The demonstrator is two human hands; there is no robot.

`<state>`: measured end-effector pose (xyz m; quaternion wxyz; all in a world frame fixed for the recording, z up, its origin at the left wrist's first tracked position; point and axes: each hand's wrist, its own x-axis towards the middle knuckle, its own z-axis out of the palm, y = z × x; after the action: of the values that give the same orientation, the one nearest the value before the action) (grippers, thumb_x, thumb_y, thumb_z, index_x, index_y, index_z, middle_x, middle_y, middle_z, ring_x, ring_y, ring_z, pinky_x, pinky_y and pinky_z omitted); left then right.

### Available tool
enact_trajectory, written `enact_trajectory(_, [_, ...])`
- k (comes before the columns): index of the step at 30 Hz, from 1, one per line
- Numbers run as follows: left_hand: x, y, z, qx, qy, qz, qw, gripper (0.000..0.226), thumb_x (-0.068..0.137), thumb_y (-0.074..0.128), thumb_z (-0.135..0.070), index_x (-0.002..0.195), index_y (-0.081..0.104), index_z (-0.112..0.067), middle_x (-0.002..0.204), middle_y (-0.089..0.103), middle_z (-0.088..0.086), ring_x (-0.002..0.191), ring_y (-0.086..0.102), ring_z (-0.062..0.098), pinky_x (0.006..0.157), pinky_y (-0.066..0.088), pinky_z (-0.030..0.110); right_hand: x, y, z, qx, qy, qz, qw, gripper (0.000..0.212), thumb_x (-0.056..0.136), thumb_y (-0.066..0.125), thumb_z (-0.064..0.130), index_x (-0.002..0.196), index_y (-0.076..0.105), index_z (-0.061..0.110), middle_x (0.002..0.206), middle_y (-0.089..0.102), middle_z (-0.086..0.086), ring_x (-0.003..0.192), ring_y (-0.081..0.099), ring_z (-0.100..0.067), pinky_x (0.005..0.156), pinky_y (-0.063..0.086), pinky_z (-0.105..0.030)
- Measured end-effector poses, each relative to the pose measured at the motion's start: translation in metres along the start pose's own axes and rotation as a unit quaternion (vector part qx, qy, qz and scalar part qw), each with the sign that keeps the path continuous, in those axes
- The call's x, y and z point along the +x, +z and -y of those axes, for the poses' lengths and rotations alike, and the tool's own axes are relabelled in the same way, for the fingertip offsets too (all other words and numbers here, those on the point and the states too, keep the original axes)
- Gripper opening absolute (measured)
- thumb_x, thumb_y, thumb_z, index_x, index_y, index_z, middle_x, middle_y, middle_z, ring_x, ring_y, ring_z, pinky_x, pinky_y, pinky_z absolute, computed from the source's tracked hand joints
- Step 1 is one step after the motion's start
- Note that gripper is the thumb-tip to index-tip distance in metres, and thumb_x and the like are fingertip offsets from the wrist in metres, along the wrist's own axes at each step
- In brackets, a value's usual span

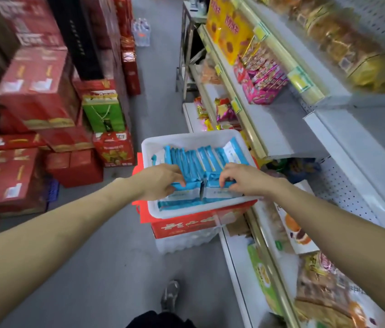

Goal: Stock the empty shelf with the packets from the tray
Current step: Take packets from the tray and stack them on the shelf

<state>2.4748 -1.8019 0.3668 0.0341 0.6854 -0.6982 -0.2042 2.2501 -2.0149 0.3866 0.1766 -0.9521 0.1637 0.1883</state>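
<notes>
1. Packets (201,159), blue and white, stand on edge in a row inside a white tray (186,138). The row runs away from the fingers to the far wall of the tray.
2. The left hand (163,181) comes in from the left. Its fingers (179,182) curl down over the tops of the packets nearest the person and hold them.
3. The right hand (241,178) comes in from the right. Its fingers (225,182) curl over the same near bunch of packets and hold them too.
4. The two sets of fingertips are close, with a small gap between them.
5. Just under the fingers, the held packets lean, and their white fronts face the person.
6. The tray sits on a red box (182,227), right below both hands.
7. Up and to the right of the right fingers is a bare grey shelf (276,129). It is apart from the tray.
8. Farther along that shelf, past the fingers, sits a pink box (262,84) full of sweets.
9. Far to the left of the left fingers, red cartons (35,88) are piled up, with a green box (102,112) beside them.
10. Back toward the person, below the arms, one shoe (170,295) rests on the grey floor (106,268).
</notes>
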Motion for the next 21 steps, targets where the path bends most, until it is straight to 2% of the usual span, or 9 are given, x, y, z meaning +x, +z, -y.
enact_trajectory(2, [0.006, 0.003, -0.001, 0.019, 0.011, 0.005, 1.0, 0.037, 0.093, 0.059, -0.018, 0.127, 0.068, -0.03, 0.131, 0.056, -0.002, 0.12, 0.053, 0.025, 0.105, 0.044, 0.039, 0.0, 0.002, -0.001, 0.008, 0.005, 0.023, 1.0, 0.032, 0.087, 0.065, 0.01, 0.103, 0.074, 0.036, 0.106, 0.055, 0.011, 0.097, 0.057, -0.009, 0.086, 0.046, -0.029])
enact_trajectory(4, [0.011, 0.004, -0.004, 0.036, 0.016, 0.009, 0.999, 0.036, 0.095, 0.059, -0.019, 0.128, 0.067, -0.032, 0.133, 0.053, -0.004, 0.119, 0.051, 0.023, 0.105, 0.044, 0.038, -0.002, 0.003, 0.001, 0.026, 0.019, 0.045, 0.998, 0.037, 0.089, 0.062, 0.008, 0.106, 0.076, 0.038, 0.113, 0.06, 0.014, 0.103, 0.056, -0.007, 0.091, 0.044, -0.027])
enact_trajectory(8, [0.016, 0.006, -0.01, 0.06, 0.036, 0.006, 0.998, 0.035, 0.094, 0.061, -0.018, 0.126, 0.068, -0.031, 0.134, 0.054, -0.002, 0.115, 0.052, 0.022, 0.103, 0.046, 0.04, -0.002, 0.005, 0.005, 0.034, 0.035, 0.079, 0.996, 0.045, 0.092, 0.055, 0.001, 0.108, 0.077, 0.037, 0.127, 0.064, 0.011, 0.112, 0.057, -0.011, 0.092, 0.042, -0.025])
enact_trajectory(13, [0.018, 0.01, -0.016, 0.041, 0.051, 0.053, 0.996, 0.036, 0.094, 0.059, -0.015, 0.123, 0.071, -0.031, 0.13, 0.056, -0.003, 0.117, 0.056, 0.021, 0.104, 0.046, 0.037, -0.009, 0.004, 0.006, 0.059, 0.051, 0.019, 0.997, 0.05, 0.092, 0.049, 0.0, 0.108, 0.077, 0.038, 0.133, 0.063, 0.011, 0.12, 0.056, -0.013, 0.096, 0.045, -0.03])
enact_trajectory(16, [0.021, 0.011, -0.016, 0.04, 0.037, 0.088, 0.995, 0.036, 0.095, 0.058, -0.018, 0.125, 0.07, -0.034, 0.131, 0.054, -0.004, 0.119, 0.055, 0.019, 0.108, 0.044, 0.034, -0.019, -0.005, 0.007, 0.066, 0.054, -0.006, 0.996, 0.046, 0.094, 0.049, 0.002, 0.113, 0.074, 0.036, 0.134, 0.061, 0.005, 0.114, 0.055, -0.011, 0.079, 0.038, -0.023])
enact_trajectory(18, [0.025, 0.011, -0.017, 0.033, 0.028, 0.113, 0.993, 0.036, 0.097, 0.058, -0.02, 0.128, 0.067, -0.036, 0.132, 0.057, -0.006, 0.12, 0.055, 0.017, 0.109, 0.044, 0.035, -0.026, -0.011, 0.006, 0.077, 0.053, -0.02, 0.995, 0.043, 0.096, 0.049, 0.005, 0.114, 0.073, 0.036, 0.135, 0.06, 0.003, 0.114, 0.056, -0.013, 0.075, 0.036, -0.022])
enact_trajectory(20, [0.028, 0.012, -0.019, 0.046, 0.03, 0.145, 0.988, 0.037, 0.099, 0.058, -0.021, 0.13, 0.064, -0.038, 0.131, 0.063, -0.011, 0.118, 0.058, 0.016, 0.108, 0.046, 0.036, -0.034, -0.014, 0.005, 0.08, 0.052, -0.042, 0.995, 0.041, 0.098, 0.049, 0.008, 0.115, 0.072, 0.037, 0.138, 0.059, 0.002, 0.117, 0.056, -0.016, 0.076, 0.042, -0.024])
enact_trajectory(21, [0.029, 0.014, -0.019, 0.058, 0.031, 0.155, 0.986, 0.037, 0.099, 0.058, -0.021, 0.131, 0.064, -0.039, 0.129, 0.065, -0.012, 0.117, 0.059, 0.016, 0.106, 0.047, 0.036, -0.038, -0.015, 0.006, 0.079, 0.053, -0.052, 0.994, 0.039, 0.099, 0.05, 0.01, 0.115, 0.071, 0.039, 0.141, 0.058, 0.002, 0.121, 0.056, -0.017, 0.081, 0.048, -0.028])
